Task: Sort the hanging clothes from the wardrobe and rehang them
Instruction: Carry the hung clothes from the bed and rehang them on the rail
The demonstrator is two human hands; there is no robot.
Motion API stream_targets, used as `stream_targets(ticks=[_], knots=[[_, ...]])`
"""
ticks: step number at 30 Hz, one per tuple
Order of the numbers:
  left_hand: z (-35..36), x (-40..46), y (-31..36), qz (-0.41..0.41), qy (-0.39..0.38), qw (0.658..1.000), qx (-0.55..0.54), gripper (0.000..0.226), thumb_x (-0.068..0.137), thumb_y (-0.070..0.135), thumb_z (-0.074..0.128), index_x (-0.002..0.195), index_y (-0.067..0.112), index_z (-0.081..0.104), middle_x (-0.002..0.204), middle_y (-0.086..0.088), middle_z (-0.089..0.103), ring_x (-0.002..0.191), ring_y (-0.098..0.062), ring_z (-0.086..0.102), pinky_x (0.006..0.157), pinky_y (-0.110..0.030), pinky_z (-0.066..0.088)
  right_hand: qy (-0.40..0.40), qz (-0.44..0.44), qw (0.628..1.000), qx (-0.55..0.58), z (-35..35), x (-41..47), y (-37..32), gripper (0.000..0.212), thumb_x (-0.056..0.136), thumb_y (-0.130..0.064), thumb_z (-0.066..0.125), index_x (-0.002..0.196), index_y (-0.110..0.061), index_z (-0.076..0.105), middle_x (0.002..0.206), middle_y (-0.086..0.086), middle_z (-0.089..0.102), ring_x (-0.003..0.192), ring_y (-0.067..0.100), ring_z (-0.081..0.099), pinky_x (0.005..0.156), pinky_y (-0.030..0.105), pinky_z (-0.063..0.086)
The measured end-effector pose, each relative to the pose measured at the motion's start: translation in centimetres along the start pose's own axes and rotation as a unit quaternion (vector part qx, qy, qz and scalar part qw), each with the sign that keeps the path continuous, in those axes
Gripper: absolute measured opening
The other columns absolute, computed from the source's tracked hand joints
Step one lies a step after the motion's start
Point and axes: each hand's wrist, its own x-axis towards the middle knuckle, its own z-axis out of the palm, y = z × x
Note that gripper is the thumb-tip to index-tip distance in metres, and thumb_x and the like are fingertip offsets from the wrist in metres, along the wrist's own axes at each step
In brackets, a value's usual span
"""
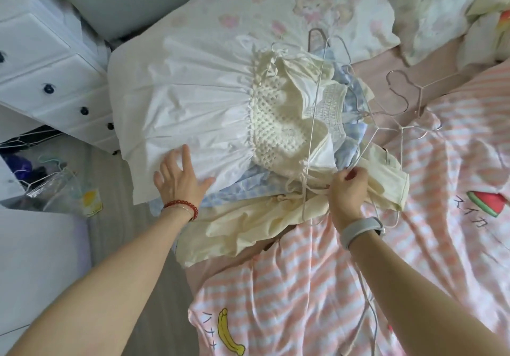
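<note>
Two hands work a white dress [198, 98] on the bed [455, 162]: left hand [179, 179], fingers spread, flattens its skirt; right hand [349, 192] pinches straps beside wire hangers [397, 101].

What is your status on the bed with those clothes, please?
Left hand flat on white dress. Right hand pinching its shoulder ties. Loose wire hangers tangled beside.

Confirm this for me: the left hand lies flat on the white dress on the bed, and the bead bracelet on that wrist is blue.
Not quite. The head view shows the left hand flat on the white dress on the bed, but the bead bracelet on that wrist is red, not blue.
</note>
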Motion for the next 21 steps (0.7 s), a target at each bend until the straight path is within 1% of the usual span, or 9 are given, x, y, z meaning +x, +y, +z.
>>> stream_targets(ticks=[2,4,5,8,10,14,17,19,21], knots=[[0.7,-0.5,0.0,0.089,-0.006,0.995,0.050,0.089,0.071,0.050,0.070,0.142,0.018,0.030,0.147,-0.019,0.024,0.132,-0.035,0.025,0.104,-0.054,0.017,0.008,-0.009,0.999,0.040,-0.3,-0.9,0.1,0.009,0.094,-0.008,0.034,0.097,-0.009,0.043,0.090,0.014,0.054,0.076,0.026,0.052,0.070,0.035,0.047],[1.4,-0.7,0.1,0.139,-0.018,0.986,0.089,0.076,0.072,0.049,0.070,0.136,0.018,0.042,0.143,-0.018,0.030,0.130,-0.035,0.029,0.103,-0.054,0.020,0.018,-0.049,0.997,0.065,-0.6,-1.6,0.1,0.018,0.095,-0.005,0.033,0.108,-0.004,0.046,0.104,0.013,0.055,0.080,0.014,0.055,0.068,0.012,0.047],[1.5,-0.4,0.1,0.142,-0.012,0.986,0.086,0.065,0.075,0.043,0.070,0.130,0.016,0.050,0.141,-0.018,0.035,0.129,-0.035,0.031,0.102,-0.052,0.023,0.022,-0.079,0.994,0.070,-0.8,-1.9,0.1,0.020,0.096,-0.004,0.033,0.111,-0.002,0.046,0.105,0.010,0.055,0.080,0.005,0.055,0.065,0.003,0.042],[1.1,0.9,0.1,0.135,0.009,0.991,0.015,0.029,0.086,0.024,0.062,0.110,0.006,0.065,0.124,-0.017,0.053,0.117,-0.034,0.043,0.093,-0.044,0.034,0.026,-0.160,0.985,0.066,-1.2,-2.2,-0.1,0.020,0.095,-0.001,0.034,0.110,0.001,0.048,0.087,-0.010,0.051,0.074,-0.017,0.052,0.065,-0.002,0.035],[0.2,1.1,0.1,0.140,-0.006,0.988,-0.059,0.024,0.091,0.017,0.054,0.108,0.003,0.063,0.104,-0.021,0.062,0.100,-0.036,0.054,0.080,-0.042,0.042,0.017,-0.193,0.979,0.061,-1.6,-2.6,-0.6,0.021,0.096,-0.002,0.035,0.111,0.003,0.048,0.086,-0.013,0.051,0.073,-0.014,0.052,0.067,0.002,0.036],[-2.4,-0.1,-0.6,0.124,0.031,0.983,-0.130,0.019,0.097,0.020,0.039,0.100,0.003,0.049,0.073,-0.020,0.057,0.069,-0.039,0.055,0.058,-0.038,0.035,0.032,-0.221,0.974,0.047,-2.6,-3.3,-1.8,0.024,0.097,-0.010,0.039,0.112,0.003,0.053,0.094,0.014,0.061,0.081,0.014,0.049,0.070,0.020,0.035],[-4.6,-1.2,-1.6,0.126,0.017,0.979,-0.156,0.021,0.098,0.025,0.034,0.108,0.011,0.045,0.082,-0.005,0.056,0.076,-0.034,0.057,0.061,-0.033,0.033,0.037,-0.241,0.969,0.027,-3.1,-4.2,-3.2,0.023,0.097,-0.011,0.040,0.106,0.002,0.057,0.088,0.002,0.058,0.070,0.015,0.050,0.064,0.020,0.032],[-6.1,-2.2,-1.9,0.142,-0.003,0.974,-0.177,0.024,0.096,0.031,0.041,0.110,0.014,0.050,0.097,0.000,0.061,0.088,-0.027,0.059,0.071,-0.034,0.041,0.025,-0.254,0.967,0.017,-3.5,-5.1,-4.3,0.020,0.096,-0.010,0.042,0.099,0.000,0.059,0.076,0.001,0.056,0.057,0.012,0.045,0.057,0.025,0.030],[-8.1,-3.4,-2.0,0.140,0.038,0.968,-0.203,0.022,0.092,0.029,0.053,0.099,0.010,0.060,0.099,-0.002,0.067,0.090,-0.026,0.062,0.076,-0.036,0.047,0.013,-0.271,0.962,-0.003,-4.2,-6.1,-5.2,0.017,0.094,-0.011,0.045,0.092,-0.001,0.059,0.064,0.001,0.050,0.051,0.013,0.041,0.053,0.029,0.029]])
